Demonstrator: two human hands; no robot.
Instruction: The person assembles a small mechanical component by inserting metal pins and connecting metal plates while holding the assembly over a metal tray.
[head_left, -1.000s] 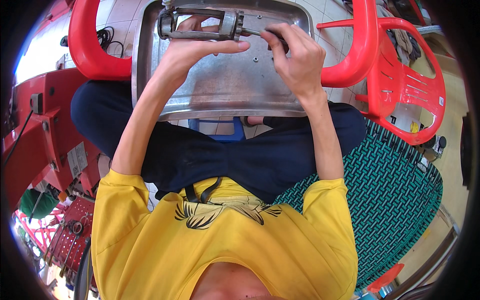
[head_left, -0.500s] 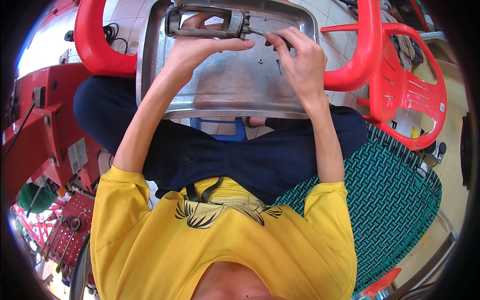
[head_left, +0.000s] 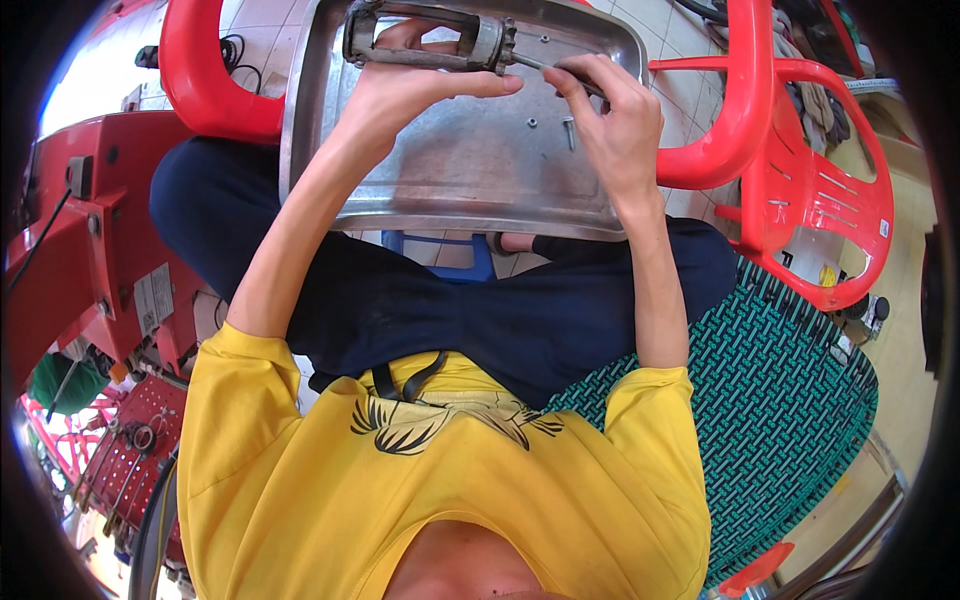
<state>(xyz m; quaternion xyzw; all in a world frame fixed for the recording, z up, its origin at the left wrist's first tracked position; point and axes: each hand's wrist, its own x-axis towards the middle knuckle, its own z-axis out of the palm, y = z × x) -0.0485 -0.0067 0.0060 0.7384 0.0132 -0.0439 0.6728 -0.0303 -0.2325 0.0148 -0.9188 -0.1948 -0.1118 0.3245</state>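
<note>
My left hand (head_left: 400,95) is closed around a grey metal part with an open, cage-like cylindrical body (head_left: 485,45) and a toothed ring at its right end. It is held above the far side of a metal tray (head_left: 480,215). Some left fingers show through the openings of the part; the thumb lies along its near side. A thin metal rod (head_left: 528,61) runs from the toothed end to my right hand (head_left: 615,110), whose thumb and fingers pinch around it. The rod's right end is hidden in that hand.
In the tray lie two small nuts (head_left: 532,123) and a bolt (head_left: 569,133). The tray sits between the arms of a red plastic chair (head_left: 225,90). Another red chair (head_left: 830,190) stands at the right, above a green woven seat (head_left: 780,400). Red machinery (head_left: 110,230) is at the left.
The whole picture has shifted slightly to the right. Both hands keep their hold on the metal part and the rod, and the bolt beside my right thumb shows more fully.
</note>
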